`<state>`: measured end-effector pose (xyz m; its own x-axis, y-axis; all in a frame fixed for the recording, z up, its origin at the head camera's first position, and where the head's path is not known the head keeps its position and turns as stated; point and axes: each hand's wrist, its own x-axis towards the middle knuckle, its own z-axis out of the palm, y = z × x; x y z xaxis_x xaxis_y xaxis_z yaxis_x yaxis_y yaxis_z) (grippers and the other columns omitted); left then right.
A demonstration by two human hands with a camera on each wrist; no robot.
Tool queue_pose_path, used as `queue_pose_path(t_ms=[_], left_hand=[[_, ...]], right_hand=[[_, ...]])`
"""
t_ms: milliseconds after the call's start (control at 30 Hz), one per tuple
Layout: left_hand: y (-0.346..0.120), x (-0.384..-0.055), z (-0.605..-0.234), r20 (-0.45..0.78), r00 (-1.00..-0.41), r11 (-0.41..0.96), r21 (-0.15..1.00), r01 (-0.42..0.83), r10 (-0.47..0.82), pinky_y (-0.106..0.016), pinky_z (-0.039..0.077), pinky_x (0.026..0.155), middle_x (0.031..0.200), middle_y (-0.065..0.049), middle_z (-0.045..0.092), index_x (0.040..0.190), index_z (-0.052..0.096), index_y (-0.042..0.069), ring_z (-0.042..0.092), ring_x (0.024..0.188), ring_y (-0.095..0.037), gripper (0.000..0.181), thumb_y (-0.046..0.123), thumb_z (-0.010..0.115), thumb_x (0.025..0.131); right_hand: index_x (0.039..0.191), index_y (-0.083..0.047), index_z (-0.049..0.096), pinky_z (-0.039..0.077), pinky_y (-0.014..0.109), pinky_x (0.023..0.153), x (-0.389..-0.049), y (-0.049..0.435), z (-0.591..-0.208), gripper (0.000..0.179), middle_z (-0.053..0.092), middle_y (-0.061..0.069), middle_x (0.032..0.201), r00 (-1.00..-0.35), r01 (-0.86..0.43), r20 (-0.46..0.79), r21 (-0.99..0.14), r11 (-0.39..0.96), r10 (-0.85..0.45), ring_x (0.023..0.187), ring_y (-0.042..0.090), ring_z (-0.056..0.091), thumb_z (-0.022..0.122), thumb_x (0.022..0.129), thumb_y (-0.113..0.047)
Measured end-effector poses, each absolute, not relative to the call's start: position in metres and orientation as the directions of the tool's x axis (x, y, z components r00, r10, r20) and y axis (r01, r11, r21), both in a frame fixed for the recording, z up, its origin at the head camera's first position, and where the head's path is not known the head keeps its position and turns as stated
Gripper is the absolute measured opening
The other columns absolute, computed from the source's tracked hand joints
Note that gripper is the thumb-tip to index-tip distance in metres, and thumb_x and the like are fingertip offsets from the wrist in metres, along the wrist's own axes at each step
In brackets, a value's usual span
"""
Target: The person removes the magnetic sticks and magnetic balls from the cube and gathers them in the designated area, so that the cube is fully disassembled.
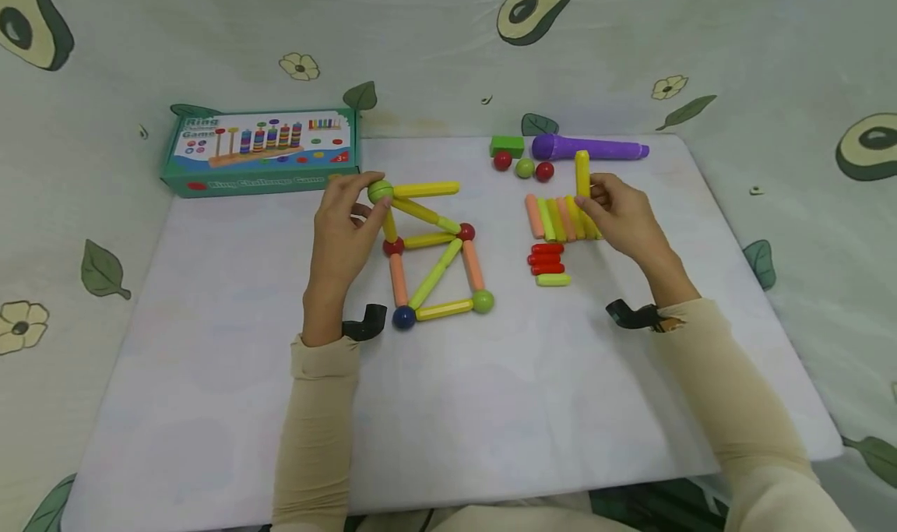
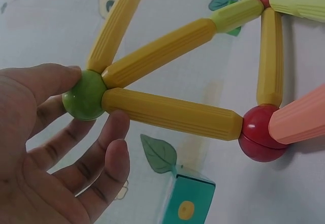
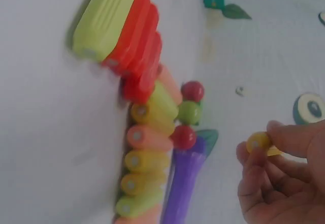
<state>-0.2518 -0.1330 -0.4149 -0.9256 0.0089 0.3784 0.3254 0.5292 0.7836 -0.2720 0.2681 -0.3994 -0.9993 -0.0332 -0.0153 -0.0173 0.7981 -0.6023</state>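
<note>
My left hand (image 1: 345,232) pinches a green ball (image 2: 85,96) at the upper left corner of a frame of sticks and balls. Three yellow sticks meet that ball, one with its far end free (image 1: 427,189). Red balls (image 1: 394,246), a blue ball (image 1: 404,318) and another green ball (image 1: 483,301) join the pink, yellow and lime sticks below. Between thumb and fingers my right hand (image 1: 624,214) holds a yellow stick (image 1: 582,174) upright, over the right end of a row of loose sticks (image 1: 550,219). In the right wrist view the yellow stick (image 3: 259,141) shows end-on.
Short red sticks (image 1: 546,258) and a short lime stick (image 1: 553,280) lie below the row. Behind it are loose red and green balls (image 1: 524,167), a green block (image 1: 507,146) and a purple microphone-shaped toy (image 1: 592,148). A green game box (image 1: 262,150) stands at the back left.
</note>
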Motion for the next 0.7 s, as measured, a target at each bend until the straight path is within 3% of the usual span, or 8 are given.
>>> queue_pose_path(t_ms=[133, 267, 500, 700], left_hand=[[-0.134, -0.251, -0.414, 0.38, -0.925, 0.527, 0.784, 0.327, 0.009, -0.029, 0.052, 0.079, 0.127, -0.003, 0.052, 0.136, 0.062, 0.021, 0.064, 0.088, -0.017, 0.038, 0.029, 0.065, 0.099], [-0.134, -0.251, -0.416, 0.381, -0.925, 0.528, 0.784, 0.327, 0.008, -0.028, 0.051, 0.079, 0.127, -0.003, 0.052, 0.136, 0.062, 0.021, 0.064, 0.088, -0.017, 0.038, 0.029, 0.065, 0.099], [-0.135, -0.25, -0.418, 0.386, -0.922, 0.528, 0.785, 0.326, -0.005, -0.029, 0.052, 0.08, 0.126, -0.004, 0.052, 0.135, 0.063, 0.019, 0.064, 0.088, -0.018, 0.038, 0.028, 0.066, 0.098], [-0.132, -0.252, -0.417, 0.382, -0.924, 0.527, 0.785, 0.326, 0.004, -0.029, 0.052, 0.08, 0.126, -0.003, 0.052, 0.136, 0.062, 0.021, 0.065, 0.088, -0.017, 0.038, 0.031, 0.065, 0.099]], right_hand=[[0.134, 0.001, 0.055, 0.051, 0.036, 0.082, -0.271, 0.295, -0.407, 0.054, 0.061, 0.02, 0.117, -0.994, 0.088, 0.001, -0.565, 0.821, 0.107, 0.102, 0.031, 0.056, 0.059, 0.1, -0.042], [0.126, 0.004, 0.062, 0.047, 0.034, 0.072, -0.27, 0.316, -0.416, 0.051, 0.063, 0.023, 0.113, -0.988, 0.114, 0.024, -0.532, 0.839, 0.149, 0.099, 0.034, 0.057, 0.063, 0.098, -0.039], [0.126, 0.008, 0.062, 0.048, 0.048, 0.081, -0.275, 0.338, -0.43, 0.05, 0.061, 0.028, 0.116, -0.987, 0.138, -0.002, -0.51, 0.849, 0.159, 0.103, 0.039, 0.056, 0.063, 0.099, -0.034], [0.128, 0.008, 0.06, 0.048, 0.05, 0.083, -0.272, 0.351, -0.44, 0.055, 0.062, 0.029, 0.116, -0.978, 0.207, -0.072, -0.49, 0.847, 0.197, 0.102, 0.039, 0.054, 0.062, 0.099, -0.037]])
